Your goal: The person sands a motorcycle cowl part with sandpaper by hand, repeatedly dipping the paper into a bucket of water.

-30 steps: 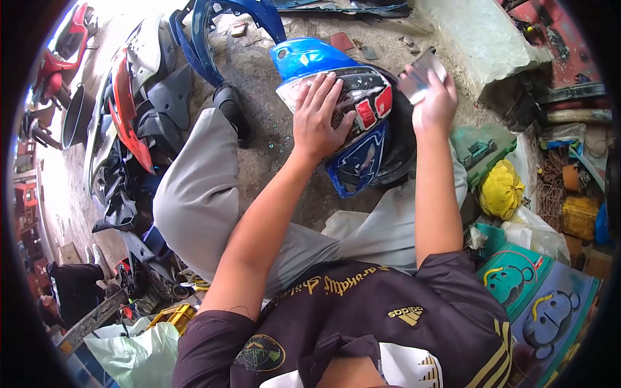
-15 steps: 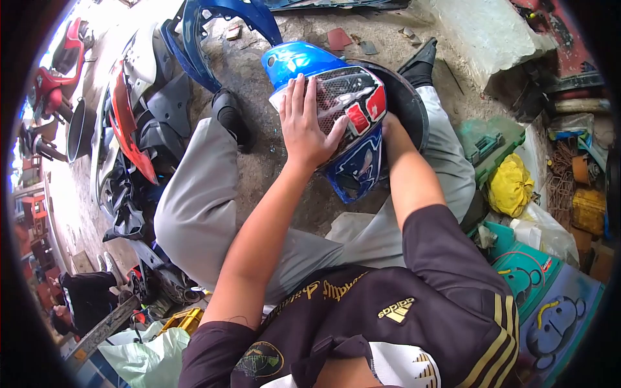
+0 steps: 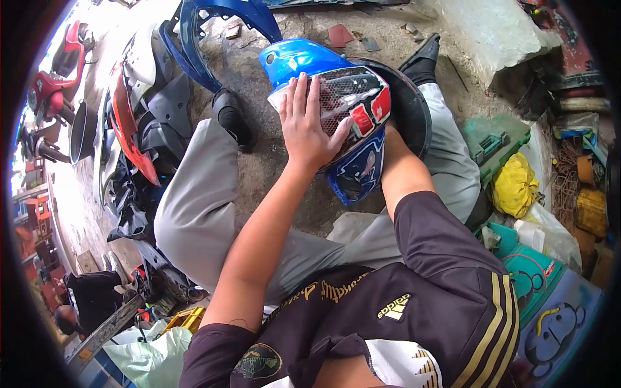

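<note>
A glossy blue motorcycle fairing panel (image 3: pixel 304 57) with a mesh-patterned decal and red and white patches is tilted between my legs. My left hand (image 3: pixel 309 126) lies flat across its decal side, with fingers spread and thumb apart, pressing on the surface. My right forearm (image 3: pixel 402 165) reaches behind the panel's right side, so my right hand is hidden there; its grip cannot be seen. A dark blue lower part with white lines (image 3: pixel 357 171) shows below my left hand. Behind the panel stands a round black basin (image 3: pixel 419 116).
Another blue fairing piece (image 3: pixel 194 45) lies beyond my foot. Red, grey and black body panels (image 3: pixel 132 129) pile up at left. A pale stone block (image 3: pixel 491 39), a yellow bundle (image 3: pixel 515 184) and a teal case (image 3: pixel 524 265) are at right. Another person (image 3: pixel 90 301) is at lower left.
My right arm has moved left and further behind the panel, hiding the hand more. The panel has shifted slightly; my left hand stays flat on it.
</note>
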